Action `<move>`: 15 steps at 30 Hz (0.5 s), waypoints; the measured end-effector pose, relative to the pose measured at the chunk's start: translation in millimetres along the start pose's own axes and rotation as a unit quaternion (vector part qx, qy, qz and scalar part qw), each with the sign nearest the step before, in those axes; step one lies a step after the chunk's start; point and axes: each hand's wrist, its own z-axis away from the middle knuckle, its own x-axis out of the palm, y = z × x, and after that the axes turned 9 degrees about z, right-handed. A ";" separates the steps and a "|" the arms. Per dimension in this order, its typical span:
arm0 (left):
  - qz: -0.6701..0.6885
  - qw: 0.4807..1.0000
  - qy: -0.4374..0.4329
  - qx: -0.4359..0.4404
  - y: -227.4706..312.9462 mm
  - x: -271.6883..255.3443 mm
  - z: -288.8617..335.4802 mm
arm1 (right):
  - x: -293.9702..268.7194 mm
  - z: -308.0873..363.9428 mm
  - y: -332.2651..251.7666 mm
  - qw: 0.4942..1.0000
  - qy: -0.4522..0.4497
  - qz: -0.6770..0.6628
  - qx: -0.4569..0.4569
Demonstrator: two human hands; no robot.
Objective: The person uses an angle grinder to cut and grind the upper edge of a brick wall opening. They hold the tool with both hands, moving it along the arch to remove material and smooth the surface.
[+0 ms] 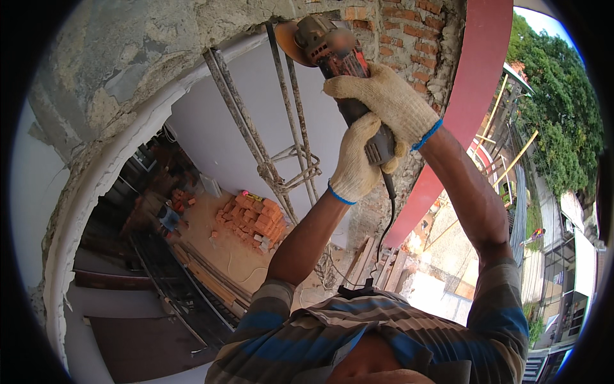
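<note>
Item: one red-and-black angle grinder (342, 64), its marking blurred to us, raised to the concrete beam's (147, 51) broken lower edge, disc beside steel bars (280, 70); contact we cannot tell. Left gloved hand (355, 160): closed around the rear grip. Right gloved hand (393, 102): wrapped around the body.

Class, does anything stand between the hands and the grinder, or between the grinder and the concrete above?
Only gloves separate the left hand and right hand from the grinder. Nothing visible blocks the grinder from the concrete above; whether they touch is unclear.
</note>
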 end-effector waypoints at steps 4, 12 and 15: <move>0.016 1.000 -0.017 0.016 0.4 -0.1 2.0 | 0.2 0.5 -2.0 0.991 -0.036 -0.088 0.099; -0.014 1.000 0.004 0.004 2.9 1.7 6.5 | 0.2 0.3 -8.1 0.985 -0.037 -0.099 0.134; -0.007 1.000 0.006 0.005 3.1 1.1 7.6 | -0.6 0.4 -10.7 0.980 -0.033 -0.120 0.155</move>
